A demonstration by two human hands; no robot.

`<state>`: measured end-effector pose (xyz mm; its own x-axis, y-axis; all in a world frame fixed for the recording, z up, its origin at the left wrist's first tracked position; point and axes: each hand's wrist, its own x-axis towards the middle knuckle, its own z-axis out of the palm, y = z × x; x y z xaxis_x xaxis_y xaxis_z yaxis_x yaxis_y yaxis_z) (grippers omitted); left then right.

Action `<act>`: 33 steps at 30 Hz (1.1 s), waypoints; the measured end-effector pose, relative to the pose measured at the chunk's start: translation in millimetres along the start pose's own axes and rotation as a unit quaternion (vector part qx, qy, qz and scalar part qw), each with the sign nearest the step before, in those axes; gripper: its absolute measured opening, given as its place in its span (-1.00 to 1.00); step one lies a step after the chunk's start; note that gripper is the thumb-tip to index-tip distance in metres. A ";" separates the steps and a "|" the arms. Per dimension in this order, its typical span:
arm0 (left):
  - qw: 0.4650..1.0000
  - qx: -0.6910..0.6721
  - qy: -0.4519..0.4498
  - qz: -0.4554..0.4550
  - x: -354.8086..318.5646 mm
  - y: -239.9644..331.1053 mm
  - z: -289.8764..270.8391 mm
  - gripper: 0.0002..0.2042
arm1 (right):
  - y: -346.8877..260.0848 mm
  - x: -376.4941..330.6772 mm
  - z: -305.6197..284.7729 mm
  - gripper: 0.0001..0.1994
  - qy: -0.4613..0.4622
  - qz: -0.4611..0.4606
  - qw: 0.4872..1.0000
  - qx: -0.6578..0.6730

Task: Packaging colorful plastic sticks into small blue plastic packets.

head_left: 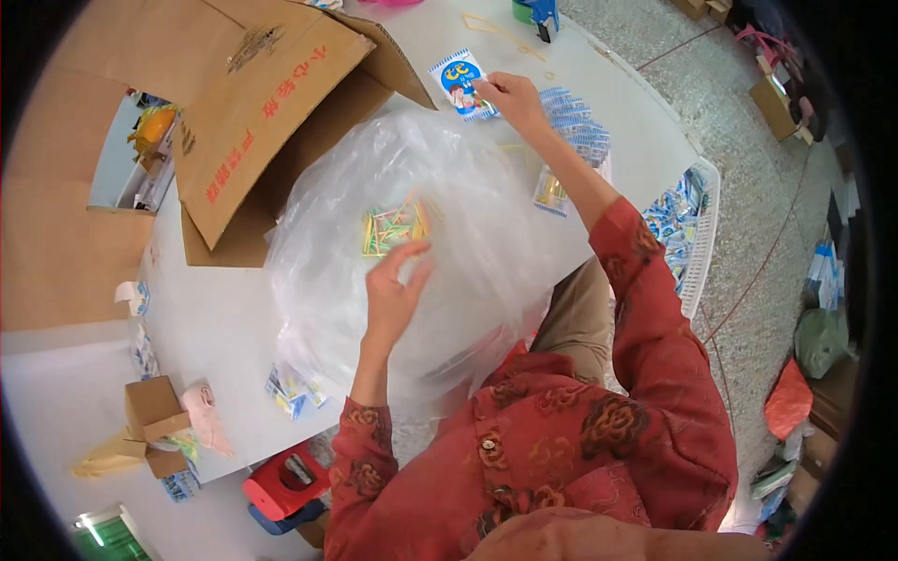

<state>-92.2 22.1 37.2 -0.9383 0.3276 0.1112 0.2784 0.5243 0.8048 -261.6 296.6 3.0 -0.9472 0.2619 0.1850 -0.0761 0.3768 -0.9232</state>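
My right hand (514, 99) reaches to the far side of the white table and pinches the edge of a small blue-and-white packet (456, 82). My left hand (397, 285) is over a large clear plastic bag (327, 201), its thumb and fingers curved but apart, with nothing visible between them. Just beyond its fingertips, a bunch of thin green, yellow and pink sticks (382, 232) lies in the bag's opening. A fanned stack of blue-and-white packets (575, 126) lies beside my right forearm, and a see-through packet of yellowish sticks (550, 192) is below the stack.
An open cardboard box (267, 122) stands at the far left, against the bag. On the right is a white basket (697, 252) full of packets. A few packets (295, 390) lie near the table's front edge, above a red stool-like object (285, 481). A blue-and-green item (538, 17) stands at the back.
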 end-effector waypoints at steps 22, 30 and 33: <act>0.883 -0.431 0.157 -0.101 -16.8 71.4 36.5 -0.89 | -79.2 -193.2 -31.9 -0.87 -0.172 -0.025 0.947 0.272; 0.915 -0.392 0.087 -0.018 -33.0 65.3 0.6 -0.81 | -109.2 -194.2 -46.8 -0.75 -0.296 -0.151 0.934 0.132; 0.951 -0.303 -0.052 0.013 -34.6 66.5 -11.8 -0.80 | -117.8 -194.8 -47.4 -0.71 -0.347 -0.194 0.912 0.103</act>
<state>-43.6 36.4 93.7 -0.8981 0.4276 0.1029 0.1020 -0.0250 0.9945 -53.3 243.3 91.8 -0.8000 -0.5081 0.3191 -0.4368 0.1285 -0.8904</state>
